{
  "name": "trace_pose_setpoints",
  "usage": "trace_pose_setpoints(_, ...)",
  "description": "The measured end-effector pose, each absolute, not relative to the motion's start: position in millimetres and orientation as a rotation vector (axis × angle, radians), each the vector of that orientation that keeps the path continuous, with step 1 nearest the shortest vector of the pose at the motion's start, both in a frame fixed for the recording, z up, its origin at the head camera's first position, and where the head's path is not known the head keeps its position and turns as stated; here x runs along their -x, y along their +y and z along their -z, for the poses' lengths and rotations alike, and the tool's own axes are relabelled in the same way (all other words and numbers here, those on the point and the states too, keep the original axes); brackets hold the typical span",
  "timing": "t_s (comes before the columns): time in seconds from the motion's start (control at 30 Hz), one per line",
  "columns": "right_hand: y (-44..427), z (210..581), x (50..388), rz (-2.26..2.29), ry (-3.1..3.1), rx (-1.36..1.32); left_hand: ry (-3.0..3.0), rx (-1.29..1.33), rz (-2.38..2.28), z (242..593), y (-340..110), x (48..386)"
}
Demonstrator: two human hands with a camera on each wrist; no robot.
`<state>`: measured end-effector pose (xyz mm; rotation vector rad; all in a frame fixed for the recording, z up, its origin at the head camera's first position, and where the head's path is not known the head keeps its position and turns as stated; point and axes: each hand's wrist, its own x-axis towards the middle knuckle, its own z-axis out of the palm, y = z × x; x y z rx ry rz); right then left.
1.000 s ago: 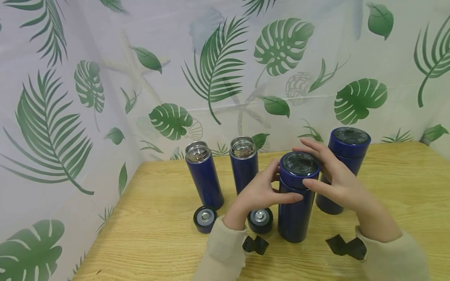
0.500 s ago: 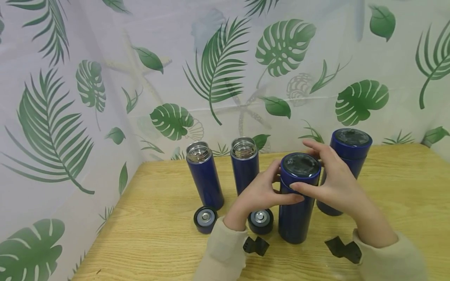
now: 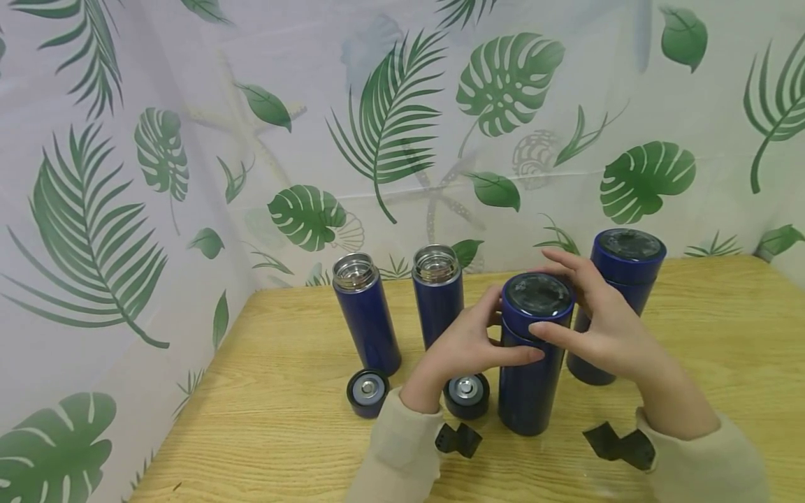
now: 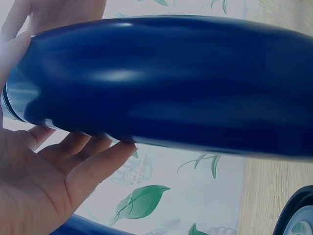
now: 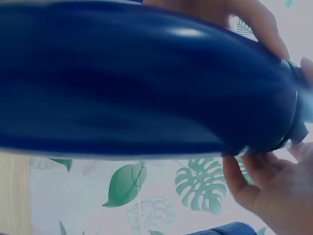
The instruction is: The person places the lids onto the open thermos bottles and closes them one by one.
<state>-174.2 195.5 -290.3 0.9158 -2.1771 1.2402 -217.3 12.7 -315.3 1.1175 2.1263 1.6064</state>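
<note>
In the head view a blue thermos bottle (image 3: 527,395) stands upright on the wooden table. My left hand (image 3: 468,342) grips its upper body, thumb across the front. My right hand (image 3: 606,332) holds the blue lid (image 3: 539,297) with its dark glossy top, thumb in front and fingers behind. The lid sits on the bottle, with a thin seam below it. The wrist views show the bottle body (image 4: 171,83) up close, with fingertips (image 4: 122,149) against its side. In the right wrist view the seam (image 5: 297,105) lies near the right edge.
Two blue bottles, one left (image 3: 367,321) and one middle (image 3: 437,300), stand lidless with steel necks. Their lids, left (image 3: 367,392) and middle (image 3: 466,395), lie upside down before them. Behind my right hand stands a lidded bottle (image 3: 629,272). Leaf-patterned cloth (image 3: 302,140) hangs behind the table.
My right thumb has slid left along the lid, then slightly back right; the right fingers shifted with it. The left hand and the bottle have stayed in place.
</note>
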Motion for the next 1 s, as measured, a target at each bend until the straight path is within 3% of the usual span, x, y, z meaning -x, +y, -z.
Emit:
trace_pose_setpoints(0.23, 184.8, 287.2, 167.1, -0.981, -2.271, -0.622, 2.126, -1.154, -1.602, 312.0, 12.0, 215.3)
trace_pose_setpoints(0.6, 196.8, 290.8, 175.8, -1.359, -2.115, -1.074, 2.117, -1.077, -1.605, 290.0, 8.9, 198.5)
trace_pose_setpoints(1.0, 193.0, 287.2, 168.5, -1.170, -2.241, -0.815, 2.085, -1.101, -1.639, 312.7, 14.8, 215.2)
